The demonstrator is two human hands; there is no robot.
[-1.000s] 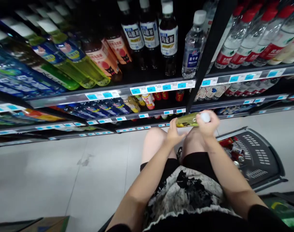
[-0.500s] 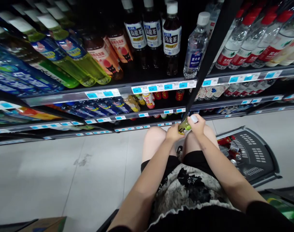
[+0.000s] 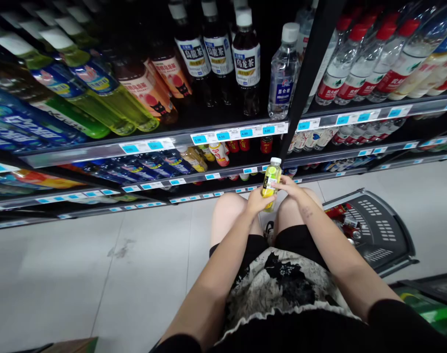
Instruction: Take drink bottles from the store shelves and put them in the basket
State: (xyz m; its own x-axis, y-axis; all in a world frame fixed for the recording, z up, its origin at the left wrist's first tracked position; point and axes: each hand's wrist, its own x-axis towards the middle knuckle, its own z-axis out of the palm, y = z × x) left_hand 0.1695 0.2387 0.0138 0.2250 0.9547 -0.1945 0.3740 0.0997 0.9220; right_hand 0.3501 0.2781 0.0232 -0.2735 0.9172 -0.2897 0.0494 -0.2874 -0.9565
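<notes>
I crouch in front of drink shelves and hold a small yellow-green bottle (image 3: 271, 180) with a white cap upright above my knees. My left hand (image 3: 258, 201) grips its lower part from the left. My right hand (image 3: 290, 187) closes on its right side, fingers around the label. The bottle stands just in front of the lower shelf edge (image 3: 245, 171).
A dark shopping basket (image 3: 378, 230) with several cans and packs sits on the tiled floor at my right. Shelves ahead carry dark tea bottles (image 3: 246, 59), a clear water bottle (image 3: 282, 73), red-capped water bottles (image 3: 356, 63) and green drinks (image 3: 98, 93). A cardboard box corner (image 3: 72, 344) lies bottom left.
The bottle went from lying sideways between my hands to standing upright, cap up. My right hand slid from the cap end to the bottle's side.
</notes>
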